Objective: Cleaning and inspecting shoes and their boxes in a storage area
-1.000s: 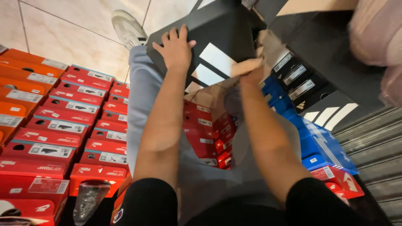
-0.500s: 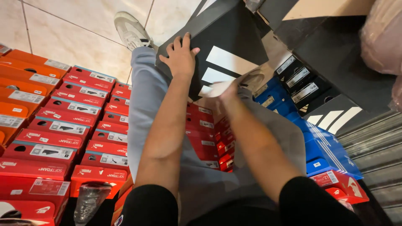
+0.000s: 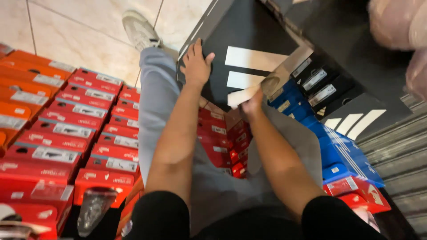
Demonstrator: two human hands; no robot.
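Nearest the camera, two bare forearms reach out from black sleeves over the person's grey trouser leg (image 3: 155, 89), with rows of red cardboard shoe boxes (image 3: 84, 133) stacked on end below to the left and more red ones squeezed between the legs. Further out, the left hand (image 3: 195, 66) lies flat with fingers spread against the near face of a large black cardboard shoe box with white stripes (image 3: 249, 53), thumb hooked over its edge, so it presses rather than clamps. The right hand (image 3: 252, 103) is curled under the box's lower corner, but its fingers are mostly hidden and I cannot tell how firmly they close. The box itself is held tilted in the air, just in front of a stack of blue shoe boxes (image 3: 338, 146) and black ones to the right. Beyond it a white sneaker (image 3: 140, 30) rests on pale floor tiles (image 3: 75, 35). With only a flat palm and a corner hold, the tilted box could slide loose and knock the stacked boxes beneath it, I would judge.
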